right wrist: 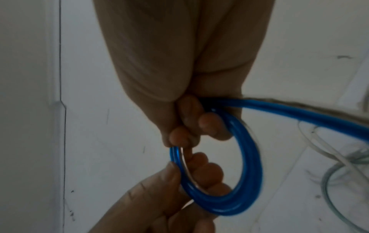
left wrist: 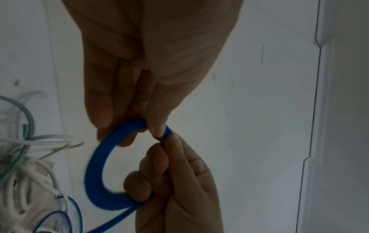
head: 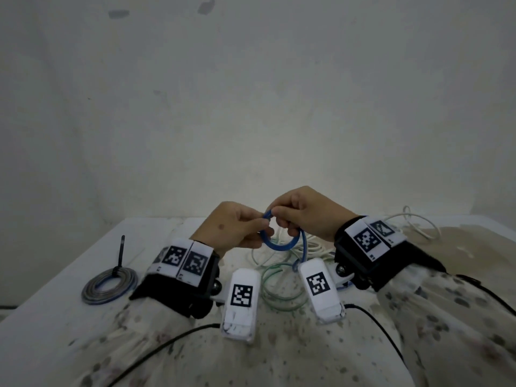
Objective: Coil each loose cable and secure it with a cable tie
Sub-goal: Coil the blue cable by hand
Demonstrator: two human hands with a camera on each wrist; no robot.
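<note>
Both hands, left hand [head: 237, 227] and right hand [head: 304, 216], pinch the blue cable [head: 282, 245] coil above the table's [head: 55, 275] middle; it looks light and springy, so grip where loops stack.

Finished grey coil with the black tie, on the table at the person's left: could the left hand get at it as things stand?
Probably not yet. The way to the grey coil looks free, with nothing lying between, but the left hand is occupied: it and the right hand both grip the blue cable.

Head cam looks down and forward over both hands; each wrist cam sits close behind its palm, facing fingertips; all share the blue cable [head: 279, 245] between hands.
</note>
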